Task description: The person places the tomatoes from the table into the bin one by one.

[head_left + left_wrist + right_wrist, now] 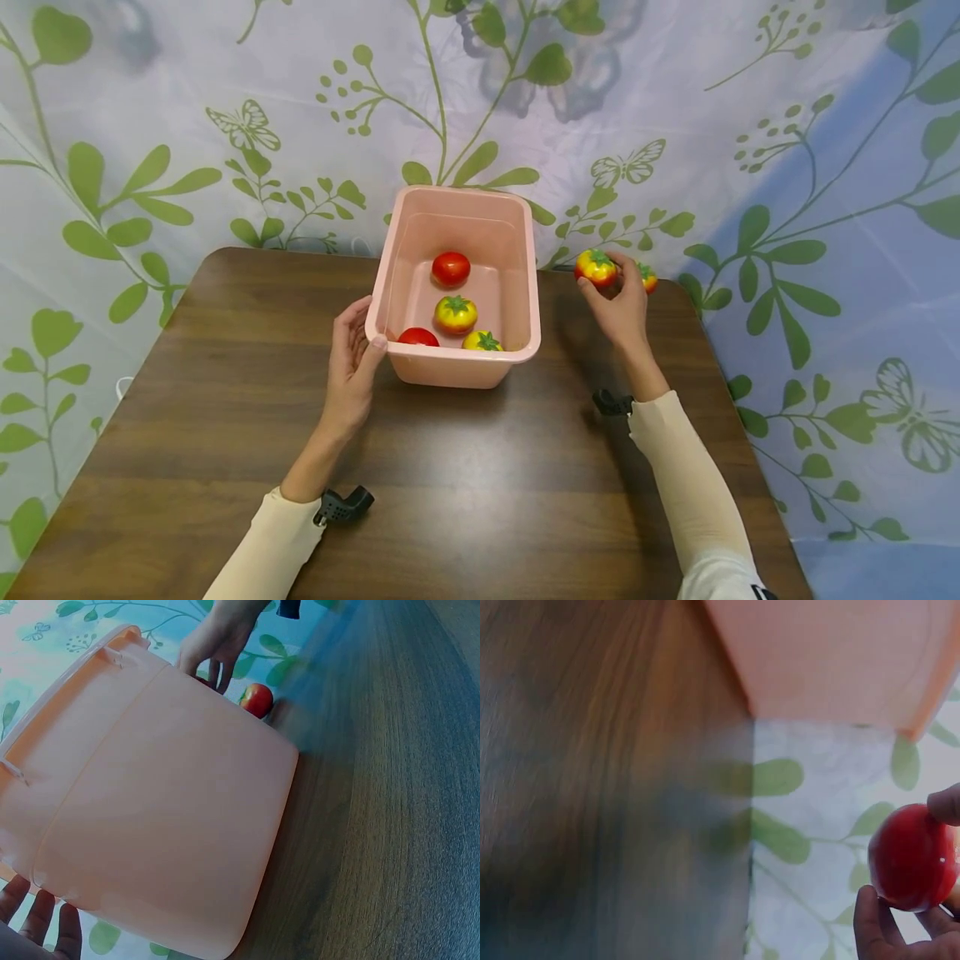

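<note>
A pink plastic bin [446,372] stands at the far edge of the table, with several toy tomatoes inside, among them a red one [451,269] and a yellow-red one [455,315]. My left hand [351,371] grips the bin's near left corner, thumb over the rim and fingers along the outer wall. To the right of the bin, my right hand [622,304] holds a toy tomato [596,268] between thumb and fingers; its red underside [909,859] faces the right wrist camera. Another tomato [648,279] lies just beyond that hand, partly hidden by it.
The brown wooden table [465,492] ends right behind the bin. A cloth [300,108] printed with leaves and butterflies hangs behind it and along the sides. Dark wrist mounts [345,505] sit on both forearms.
</note>
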Action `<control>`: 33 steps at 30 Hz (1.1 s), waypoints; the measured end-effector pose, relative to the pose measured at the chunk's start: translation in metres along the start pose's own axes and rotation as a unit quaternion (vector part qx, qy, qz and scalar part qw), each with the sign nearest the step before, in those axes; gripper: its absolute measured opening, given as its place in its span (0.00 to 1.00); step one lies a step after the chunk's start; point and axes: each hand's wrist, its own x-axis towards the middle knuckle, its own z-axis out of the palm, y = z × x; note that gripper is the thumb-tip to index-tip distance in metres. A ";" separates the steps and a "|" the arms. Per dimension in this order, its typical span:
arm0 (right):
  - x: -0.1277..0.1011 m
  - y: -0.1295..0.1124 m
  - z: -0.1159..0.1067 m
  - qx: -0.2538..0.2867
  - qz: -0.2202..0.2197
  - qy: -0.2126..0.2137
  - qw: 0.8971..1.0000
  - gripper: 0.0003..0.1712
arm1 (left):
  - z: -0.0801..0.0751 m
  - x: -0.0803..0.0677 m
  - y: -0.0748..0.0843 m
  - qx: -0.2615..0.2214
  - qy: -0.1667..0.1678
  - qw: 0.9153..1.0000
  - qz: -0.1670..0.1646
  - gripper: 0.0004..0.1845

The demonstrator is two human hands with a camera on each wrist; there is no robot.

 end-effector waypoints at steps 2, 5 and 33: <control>-0.003 -0.005 -0.001 0.004 -0.003 0.000 1.000 0.37 | 0.000 0.000 0.000 0.001 0.000 1.000 -0.001 0.32; -0.007 -0.014 -0.002 0.007 -0.014 -0.004 1.000 0.37 | 0.000 -0.001 0.000 0.002 0.001 1.000 -0.001 0.32; -0.044 -0.104 0.013 0.081 -0.118 -0.084 0.986 0.37 | 0.000 0.000 -0.004 -0.004 0.002 1.000 0.004 0.32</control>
